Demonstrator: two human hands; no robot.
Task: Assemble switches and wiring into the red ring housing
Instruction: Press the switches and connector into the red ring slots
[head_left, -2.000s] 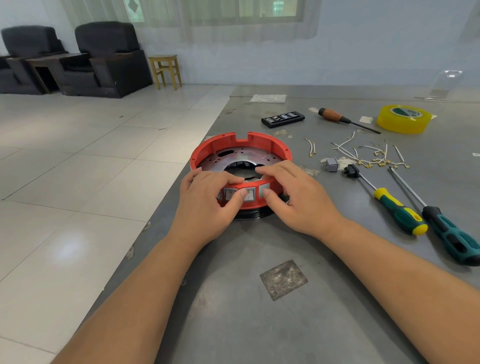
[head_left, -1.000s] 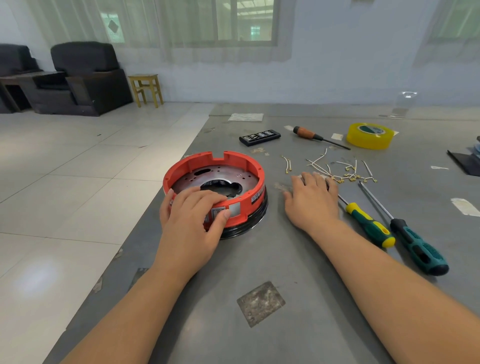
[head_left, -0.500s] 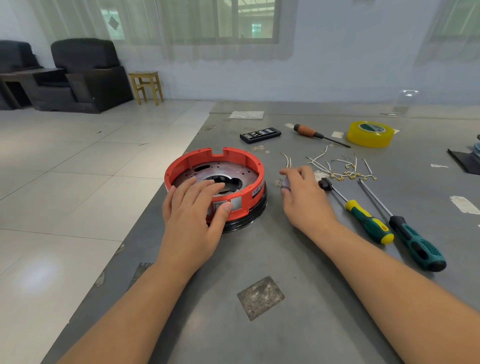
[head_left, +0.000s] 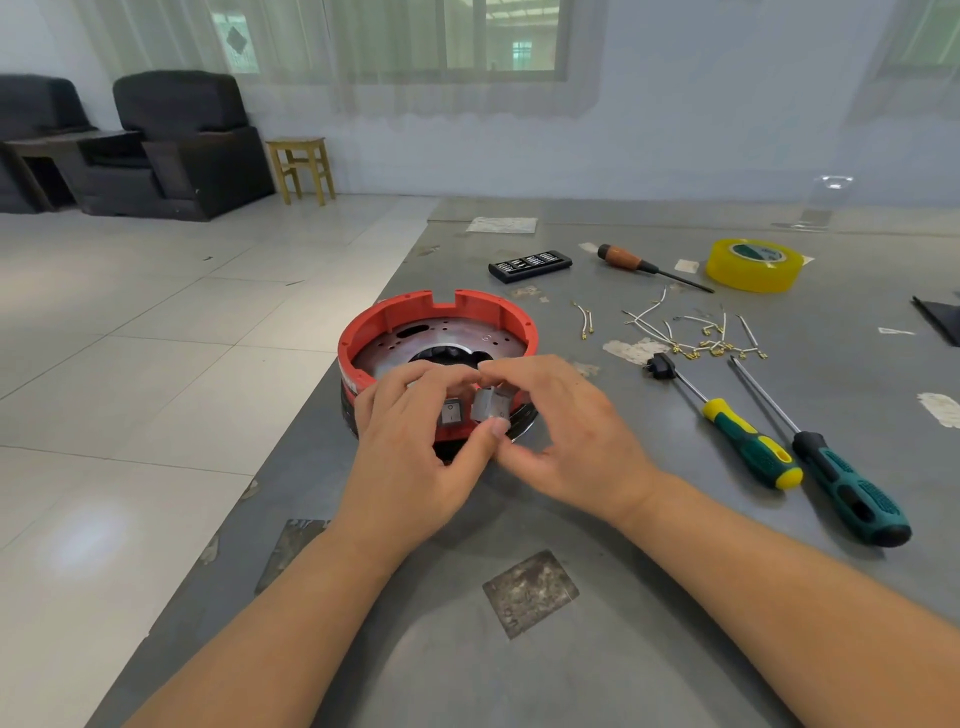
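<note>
The grey table (head_left: 597, 675) meets white floor tiles (head_left: 156, 338); armchairs (head_left: 182, 145) and a stool (head_left: 301, 166) stand beyond the ring (head_left: 410, 312). Both hands pinch a switch (head_left: 491, 408) before it: left (head_left: 410, 467), right (head_left: 571, 441).

Two bare forearms, left hand (head_left: 415, 457) and right hand (head_left: 566, 441) ungloved, no sleeves, rings or watch.

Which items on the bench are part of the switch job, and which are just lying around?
In use:
red housing
loose switch, pinched by both hands: left hand, right hand
fitted switch
wires

Lying about:
tape roll
two screwdrivers
brown-handled screwdriver
black bit case
</note>
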